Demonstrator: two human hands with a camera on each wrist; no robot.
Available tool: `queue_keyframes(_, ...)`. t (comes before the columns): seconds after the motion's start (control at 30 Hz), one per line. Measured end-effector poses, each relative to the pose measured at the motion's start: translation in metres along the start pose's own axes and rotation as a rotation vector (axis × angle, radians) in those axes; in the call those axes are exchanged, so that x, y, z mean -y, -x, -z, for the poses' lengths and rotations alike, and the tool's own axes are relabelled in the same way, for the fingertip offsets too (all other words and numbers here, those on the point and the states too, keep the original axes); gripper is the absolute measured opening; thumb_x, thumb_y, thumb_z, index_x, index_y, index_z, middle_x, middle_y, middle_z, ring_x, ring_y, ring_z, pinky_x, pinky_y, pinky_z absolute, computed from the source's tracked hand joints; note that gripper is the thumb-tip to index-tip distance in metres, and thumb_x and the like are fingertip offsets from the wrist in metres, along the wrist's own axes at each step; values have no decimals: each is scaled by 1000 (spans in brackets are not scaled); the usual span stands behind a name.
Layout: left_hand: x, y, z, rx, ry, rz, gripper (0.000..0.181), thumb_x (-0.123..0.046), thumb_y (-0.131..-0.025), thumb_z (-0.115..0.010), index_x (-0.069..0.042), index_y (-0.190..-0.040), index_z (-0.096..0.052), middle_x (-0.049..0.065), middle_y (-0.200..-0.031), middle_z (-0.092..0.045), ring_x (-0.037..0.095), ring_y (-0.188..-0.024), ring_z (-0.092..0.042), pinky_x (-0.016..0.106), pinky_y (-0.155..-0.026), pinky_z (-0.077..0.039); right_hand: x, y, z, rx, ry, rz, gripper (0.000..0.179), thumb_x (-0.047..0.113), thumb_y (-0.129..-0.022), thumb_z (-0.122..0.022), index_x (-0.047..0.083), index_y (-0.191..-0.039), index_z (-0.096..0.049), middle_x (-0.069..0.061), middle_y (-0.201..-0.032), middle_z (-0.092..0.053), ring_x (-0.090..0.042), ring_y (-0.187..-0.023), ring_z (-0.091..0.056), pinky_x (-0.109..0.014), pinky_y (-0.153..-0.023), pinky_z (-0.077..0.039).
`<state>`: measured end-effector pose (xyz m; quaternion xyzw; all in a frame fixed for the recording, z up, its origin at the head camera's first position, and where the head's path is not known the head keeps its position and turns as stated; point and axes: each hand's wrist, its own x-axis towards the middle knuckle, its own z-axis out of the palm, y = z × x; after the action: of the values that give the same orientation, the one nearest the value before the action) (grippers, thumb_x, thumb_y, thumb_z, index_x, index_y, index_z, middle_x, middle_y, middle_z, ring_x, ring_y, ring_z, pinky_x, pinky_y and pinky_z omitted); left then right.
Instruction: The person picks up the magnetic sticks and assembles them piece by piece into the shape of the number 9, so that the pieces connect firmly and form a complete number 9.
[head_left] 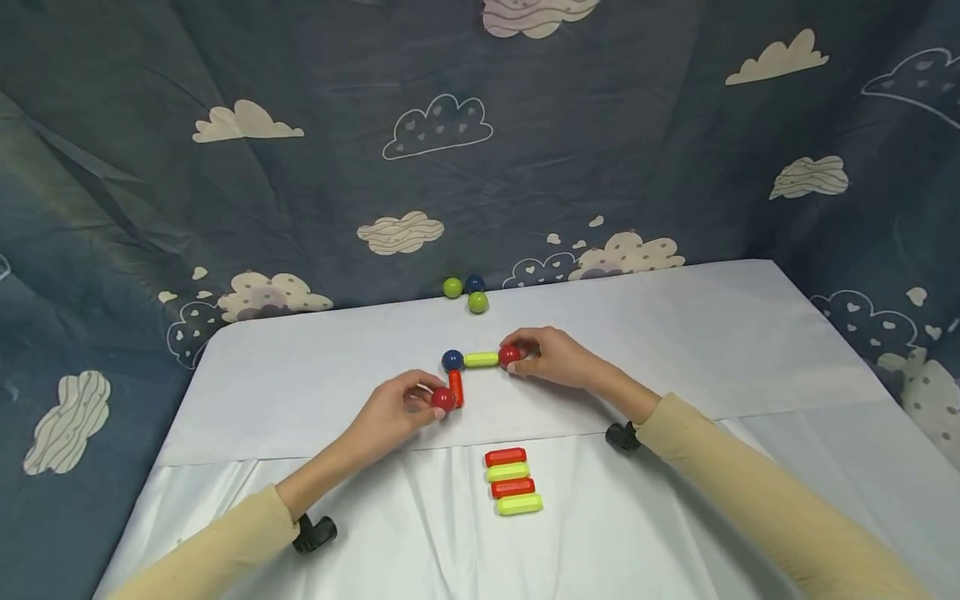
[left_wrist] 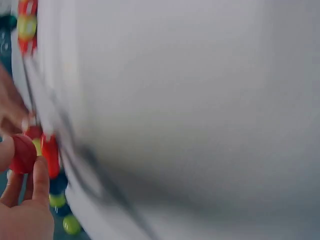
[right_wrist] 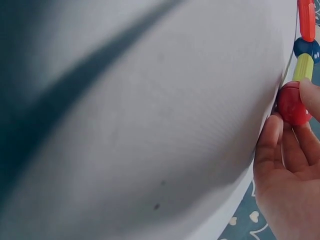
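On the white table a blue ball (head_left: 452, 360) forms a corner, with a yellow-green stick (head_left: 481, 359) running right from it and a red stick (head_left: 457, 387) pointing toward me. My right hand (head_left: 555, 357) pinches a red ball (head_left: 509, 356) at the right end of the yellow-green stick; the right wrist view shows this red ball (right_wrist: 294, 104) touching the stick. Between thumb and fingers, my left hand (head_left: 392, 410) holds another red ball (head_left: 442, 398), close beside the near end of the red stick. Whether that ball touches the stick, I cannot tell.
Nearer to me, several red and yellow-green sticks (head_left: 516, 485) lie in a stacked row. At the table's back edge sit two green balls (head_left: 477, 302) and a dark blue ball (head_left: 474, 283). A dark cloud-patterned cloth (head_left: 337, 192) hangs behind the table.
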<state>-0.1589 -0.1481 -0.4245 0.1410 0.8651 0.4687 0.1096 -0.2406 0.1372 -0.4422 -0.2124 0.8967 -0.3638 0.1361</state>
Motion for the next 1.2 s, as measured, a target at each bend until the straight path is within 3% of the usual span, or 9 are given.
queue_keyframes(0.1, 6, 14, -11, 35, 21, 31, 31, -9, -86, -76, -12, -115, -66, 0, -103, -64, 15, -85, -64, 28, -76, -54, 0, 0, -1, 1, 0, -1, 38, 17, -88, -75, 13, -125, -65, -2, -105, -64, -21, -95, -54, -33, -83, -48)
queue_keyframes(0.2, 10, 19, -19, 24, 26, 30, 30, -9, -85, -78, -12, -113, -67, 0, -98, -64, 15, -82, -63, 27, -74, -54, 0, -1, -2, 1, -4, -2, 38, 16, -88, -75, 13, -125, -65, -3, -105, -64, -21, -95, -54, -33, -83, -48)
queue_keyframes(0.5, 14, 12, -30, -24, 59, 33, 31, -5, -84, -77, -10, -113, -68, 0, -98, -64, 16, -81, -61, 24, -75, -53, 1, -2, 0, 5, 6, 17, 40, 16, -88, -75, 12, -126, -64, -3, -106, -64, -21, -95, -54, -32, -82, -49)
queue_keyframes(0.63, 13, 12, -31, -27, 72, 39, 31, -4, -84, -77, -9, -114, -68, 1, -98, -64, 16, -81, -61, 24, -74, -53, 5, 1, 3, 16, 58, 29, 49, 16, -87, -76, 10, -133, -60, -7, -119, -62, -23, -101, -55, -36, -89, -50)
queue_keyframes(0.8, 14, 12, -33, -39, 97, 67, 32, -4, -84, -77, -8, -114, -68, 2, -95, -64, 16, -79, -61, 23, -72, -53, 24, 9, 4, -96, 106, 89, 45, 15, -89, -73, 6, -132, -60, -10, -131, -57, -26, -110, -57, -42, -94, -49)
queue_keyframes(0.87, 14, 12, -33, -47, 109, 71, 32, -4, -84, -77, -8, -114, -67, 3, -94, -63, 16, -78, -61, 22, -72, -53, 36, 13, 0, -122, 57, 101, 36, 13, -91, -70, 5, -126, -64, -8, -124, -62, -24, -104, -60, -40, -89, -51)
queue_keyframes(0.93, 15, 11, -33, -54, 114, 71, 32, -3, -83, -77, -7, -114, -67, 3, -93, -63, 16, -78, -61, 22, -71, -52, 46, 15, -8, -98, -15, 93, 30, 12, -93, -67, 4, -122, -66, -5, -111, -66, -21, -93, -62, -35, -82, -53)
queue_keyframes(1.07, 14, 11, -32, -57, 114, 52, 31, -2, -83, -77, -7, -113, -67, 4, -90, -62, 17, -75, -60, 22, -70, -51, 59, 12, -27, -11, -130, 5, 26, 15, -95, -65, 3, -118, -67, -2, -93, -68, -17, -75, -61, -28, -67, -51)
queue_keyframes(1.2, 16, 11, -32, -54, 122, 51, 32, -2, -83, -77, -6, -113, -67, 4, -90, -62, 17, -75, -60, 22, -69, -50, 66, 5, -42, 16, -192, -87, 21, 18, -95, -66, 2, -107, -71, -7, -76, -65, -20, -64, -60, -26, -59, -48)
